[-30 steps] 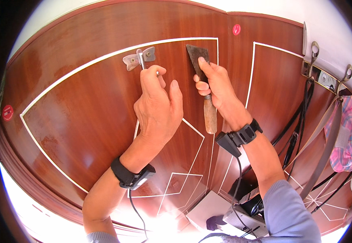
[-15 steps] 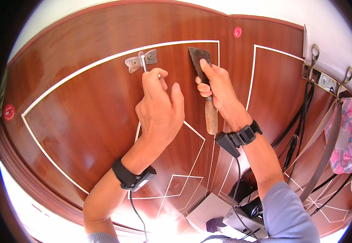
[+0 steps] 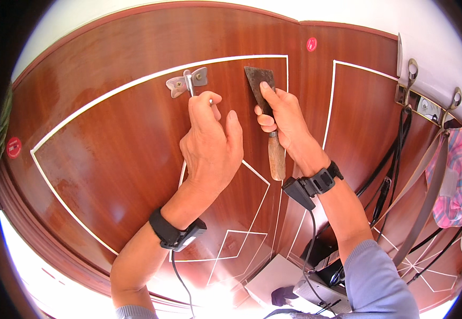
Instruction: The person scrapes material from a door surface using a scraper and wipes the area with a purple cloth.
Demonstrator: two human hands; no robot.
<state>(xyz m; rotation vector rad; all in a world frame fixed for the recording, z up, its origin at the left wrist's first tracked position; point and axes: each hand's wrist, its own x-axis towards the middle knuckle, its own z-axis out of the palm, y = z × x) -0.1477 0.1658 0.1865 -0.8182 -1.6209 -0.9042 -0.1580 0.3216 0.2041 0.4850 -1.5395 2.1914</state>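
Note:
On the reddish-brown wood panel [image 3: 119, 122] a metal hook [image 3: 189, 81] is fixed, with a bow-shaped plate and screws. My left hand [image 3: 210, 141] has its index finger curled round the lower end of the hook, the thumb held apart. To its right, my right hand [image 3: 287, 117] is closed on a scraper [image 3: 262, 80], a broad dark, worn blade with a wooden handle. The thumb presses along the blade and the handle points downward. The scraper's blade edge is up, beside the hook and close to the panel; I cannot tell whether it touches.
White line strips [image 3: 159, 72] run over the panels. At the right, metal hooks [image 3: 412, 74] carry dark straps and a pink-and-blue checked cloth [image 3: 457, 178]. Below stands a pale box [image 3: 273, 276] amid cables. Each wrist wears a black strapped device [image 3: 186, 234] with a hanging cable.
The scraper in my right hand has shifted slightly down and left at the blade. My left hand stays at the hook. The whole view has moved a little.

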